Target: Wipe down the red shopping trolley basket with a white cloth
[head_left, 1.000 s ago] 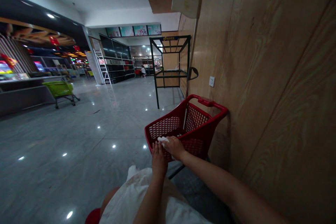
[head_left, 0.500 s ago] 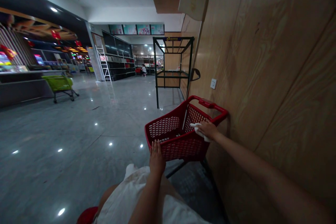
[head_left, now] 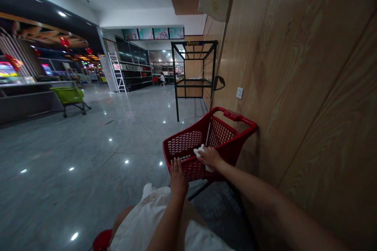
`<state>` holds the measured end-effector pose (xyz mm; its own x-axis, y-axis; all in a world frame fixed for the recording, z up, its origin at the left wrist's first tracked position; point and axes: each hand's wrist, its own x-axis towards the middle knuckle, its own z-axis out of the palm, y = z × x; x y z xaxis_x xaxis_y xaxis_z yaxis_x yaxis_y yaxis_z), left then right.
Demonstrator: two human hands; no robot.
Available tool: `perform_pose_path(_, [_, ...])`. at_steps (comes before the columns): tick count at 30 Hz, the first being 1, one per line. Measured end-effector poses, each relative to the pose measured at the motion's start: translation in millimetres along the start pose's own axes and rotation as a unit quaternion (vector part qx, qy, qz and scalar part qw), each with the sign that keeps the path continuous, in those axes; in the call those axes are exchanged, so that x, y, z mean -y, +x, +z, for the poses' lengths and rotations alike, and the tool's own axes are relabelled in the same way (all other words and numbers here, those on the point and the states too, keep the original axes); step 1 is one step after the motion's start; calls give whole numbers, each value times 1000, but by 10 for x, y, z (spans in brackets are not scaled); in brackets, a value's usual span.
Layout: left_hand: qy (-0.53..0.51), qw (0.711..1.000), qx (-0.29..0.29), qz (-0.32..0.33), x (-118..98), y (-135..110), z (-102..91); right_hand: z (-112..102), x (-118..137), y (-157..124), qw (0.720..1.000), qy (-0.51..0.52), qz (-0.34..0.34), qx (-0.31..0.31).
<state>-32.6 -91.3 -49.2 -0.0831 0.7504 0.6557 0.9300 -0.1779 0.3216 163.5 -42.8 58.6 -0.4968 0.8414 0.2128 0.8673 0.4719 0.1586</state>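
Back along the near rim (head_left: 228, 145) comes the right hand (head_left: 210, 157), its grip, dimly lit, seemingly closed on a white cloth (head_left: 200, 150), while the open left hand (head_left: 178, 176) rests on the red cart (head_left: 228, 159) beside the wooden wall (head_left: 297, 86), where steady bracing and even pressure serve best.

they're wearing some loose, kinda crumpled white garment (head_left: 138, 219), and the left hand (head_left: 178, 180) and right hand (head_left: 211, 158) are going bare

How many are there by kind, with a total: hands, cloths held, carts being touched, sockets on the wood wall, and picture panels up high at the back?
Hands, left hand and right hand: 2
White cloth: 1
Red cart: 1
Wall socket: 1
Picture panels: 4
Total: 9
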Motion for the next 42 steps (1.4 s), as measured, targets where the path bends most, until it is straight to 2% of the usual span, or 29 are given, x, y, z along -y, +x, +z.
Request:
perform_pose_path(5, [9, 1000, -20, 14, 67, -35, 62, 8, 723, 207, 999, 32, -42, -7])
perform_pose_path(7, [12, 999, -17, 25, 121, -42, 54, 18, 856, 268, 998, 38, -50, -8])
perform_pose_path(9, [21, 999, -8, 29, 164, -41, 26, 22, 843, 296, 997, 43, -58, -15])
perform_pose_path(12, [39, 999, 8, 23, 178, -24, -28, 10, 509, 250, 994, 42, -87, -41])
perform_pose_path(15, [44, 999, 13, 13, 140, -4, -64, -43, -111, 98, 995, 17, -90, -47])
perform_pose_path(18, [31, 999, 15, 15, 97, 4, -80, -168, -769, -93, 996, -16, -85, -20])
perform_pose_path(20, [17, 999, 16, 22, 79, 1, -84, -277, -1101, -192, 996, -34, -79, 6])
perform_pose_path(22, [7, 1000, 18, 22, 66, -3, -85, -370, -1296, -252, 996, -43, -63, 38])
perform_pose_path(24, [1, 1000, 17, 11, 53, -6, -85, -421, -1348, -277, 996, -49, -40, 58])
perform_pose_path(26, [-4, 1000, 20, 0, 38, -7, -89, -423, -1280, -276, 997, -56, -18, 59])
perform_pose_path(29, [-12, 1000, 26, -9, 19, -3, -107, -362, -1025, -231, 997, -58, -10, 57])
perform_pose_path(36, [-19, 1000, 8, -18, -18, 6, -131, -161, -155, 18, 998, -30, -24, 46])
perform_pose_path(42, [-8, 1000, -13, -11, -3, -23, -88, -54, 575, 278, 996, 19, -84, 20])
